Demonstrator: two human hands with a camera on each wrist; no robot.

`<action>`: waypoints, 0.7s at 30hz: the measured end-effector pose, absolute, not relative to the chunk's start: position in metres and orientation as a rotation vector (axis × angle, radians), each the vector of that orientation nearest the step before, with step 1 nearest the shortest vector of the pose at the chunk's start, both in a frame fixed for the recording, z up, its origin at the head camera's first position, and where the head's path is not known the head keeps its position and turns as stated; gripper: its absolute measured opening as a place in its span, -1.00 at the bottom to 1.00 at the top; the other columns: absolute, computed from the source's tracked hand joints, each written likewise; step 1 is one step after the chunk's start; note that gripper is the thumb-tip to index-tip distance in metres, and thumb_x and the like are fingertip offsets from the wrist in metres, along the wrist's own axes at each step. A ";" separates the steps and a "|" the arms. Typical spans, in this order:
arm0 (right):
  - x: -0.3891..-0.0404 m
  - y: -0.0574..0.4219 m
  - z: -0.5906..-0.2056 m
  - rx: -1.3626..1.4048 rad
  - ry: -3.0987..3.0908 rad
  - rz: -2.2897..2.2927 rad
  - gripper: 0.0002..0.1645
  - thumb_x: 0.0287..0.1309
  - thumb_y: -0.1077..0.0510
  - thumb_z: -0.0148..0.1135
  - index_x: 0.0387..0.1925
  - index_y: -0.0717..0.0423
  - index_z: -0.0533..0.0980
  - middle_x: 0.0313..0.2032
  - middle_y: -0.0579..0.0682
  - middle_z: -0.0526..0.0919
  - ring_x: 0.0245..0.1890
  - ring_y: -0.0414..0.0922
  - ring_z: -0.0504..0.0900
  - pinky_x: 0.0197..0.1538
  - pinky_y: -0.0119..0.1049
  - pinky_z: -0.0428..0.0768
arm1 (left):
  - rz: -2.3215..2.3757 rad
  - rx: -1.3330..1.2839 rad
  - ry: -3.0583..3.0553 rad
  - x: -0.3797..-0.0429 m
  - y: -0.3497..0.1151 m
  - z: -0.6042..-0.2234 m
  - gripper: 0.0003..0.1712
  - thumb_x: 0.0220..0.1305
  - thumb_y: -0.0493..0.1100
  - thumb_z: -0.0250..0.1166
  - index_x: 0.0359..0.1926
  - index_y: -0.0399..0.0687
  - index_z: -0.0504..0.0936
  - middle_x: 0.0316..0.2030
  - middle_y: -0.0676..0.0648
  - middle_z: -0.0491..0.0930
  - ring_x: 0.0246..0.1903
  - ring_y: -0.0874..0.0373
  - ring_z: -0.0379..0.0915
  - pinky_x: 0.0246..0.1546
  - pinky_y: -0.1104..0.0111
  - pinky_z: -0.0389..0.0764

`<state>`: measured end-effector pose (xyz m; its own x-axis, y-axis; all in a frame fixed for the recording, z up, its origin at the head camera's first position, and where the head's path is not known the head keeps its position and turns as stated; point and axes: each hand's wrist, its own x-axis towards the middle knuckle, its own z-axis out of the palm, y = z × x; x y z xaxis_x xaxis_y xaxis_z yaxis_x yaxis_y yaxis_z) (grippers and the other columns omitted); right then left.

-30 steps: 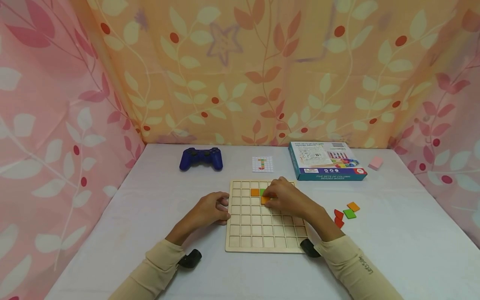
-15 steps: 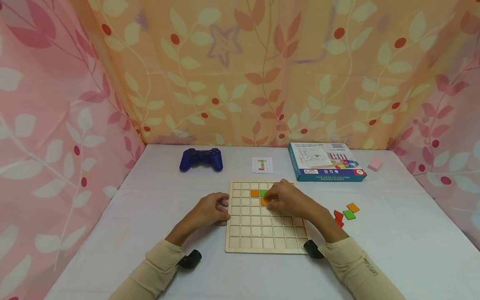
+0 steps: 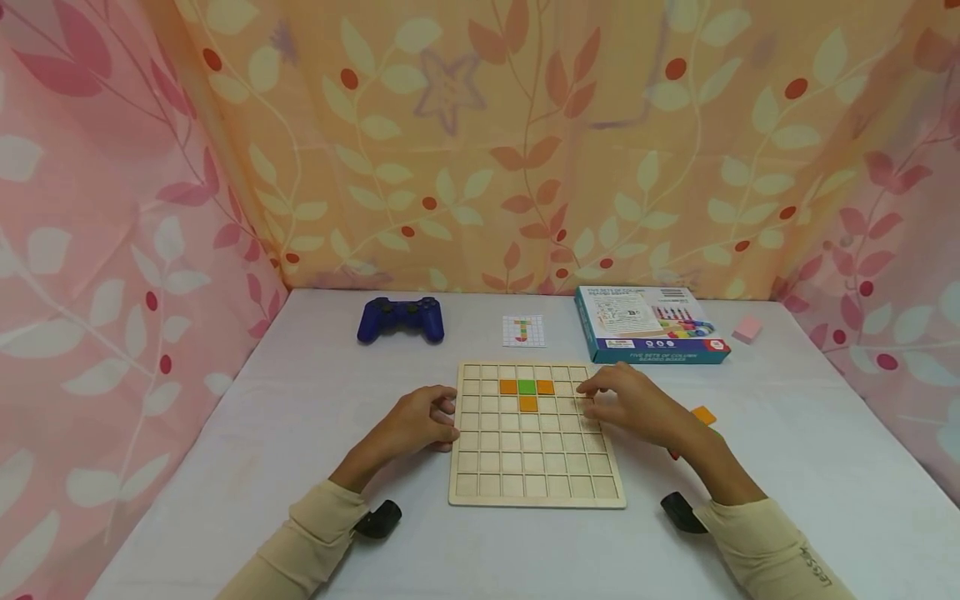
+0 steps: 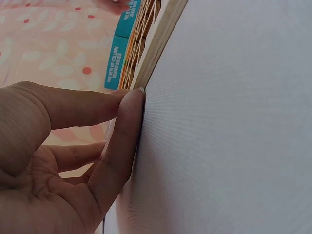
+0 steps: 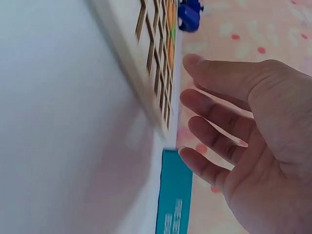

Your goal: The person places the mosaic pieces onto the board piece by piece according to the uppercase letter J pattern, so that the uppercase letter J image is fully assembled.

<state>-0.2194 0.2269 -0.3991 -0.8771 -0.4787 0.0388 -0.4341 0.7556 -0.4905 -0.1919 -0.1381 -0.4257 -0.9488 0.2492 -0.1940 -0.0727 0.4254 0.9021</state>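
Here's the wooden board, flat on the white cloth in the middle of the head view, and the left hand is on its edge between nine and ten o'clock: thumb and finger apart along the side, tips resting against it, not wrapped round. Over at two o'clock, the right hand hovers by the board's border, a clear gap between thumb and fingers, nothing held!

Up toward twelve, a green tile sits in a cell, flanked by a nine o'clock orange tile and a three o'clock orange tile, with a six o'clock orange tile below. A loose orange tile lies off the board at three o'clock, partly behind the wrist.

Handling? The board looks stiff and light enough to skid if nudged; opposite edges are the place to hold it. The tiles look thin, hard, featherweight, maybe slick: best pinched by opposite sides with fingertips. Once seated between the ridges they should offer little edge, and a careless brush might tip one loose.
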 end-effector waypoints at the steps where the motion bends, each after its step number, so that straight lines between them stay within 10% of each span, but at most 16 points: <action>1: -0.217 0.232 -0.399 -0.737 2.871 -0.758 -0.64 0.32 0.09 0.48 0.10 0.08 0.73 -0.10 -0.12 0.72 0.03 -0.01 0.54 0.08 -0.10 0.63 | 1.532 0.152 2.384 -0.192 -0.138 -0.425 -0.23 0.18 -0.49 0.48 0.41 -0.40 0.45 0.07 -0.20 0.60 -0.17 0.11 0.66 -0.28 0.30 0.86; 21: -0.191 0.323 -0.402 -0.429 2.936 -0.703 -0.56 0.29 0.00 0.50 0.10 0.13 0.73 -0.07 0.01 0.75 0.04 0.09 0.57 0.00 0.08 0.82 | 1.538 0.149 2.360 -0.193 -0.139 -0.425 -0.22 0.19 -0.49 0.47 0.43 -0.39 0.44 0.09 -0.22 0.58 -0.14 0.10 0.64 -0.27 0.29 0.86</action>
<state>-0.1911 0.3231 -0.4024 -0.9563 -0.2915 -0.0243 -0.2489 0.8546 -0.4557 -0.1927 -0.1390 -0.4249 -0.9435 0.2581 -0.2079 -0.0860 0.4151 0.9057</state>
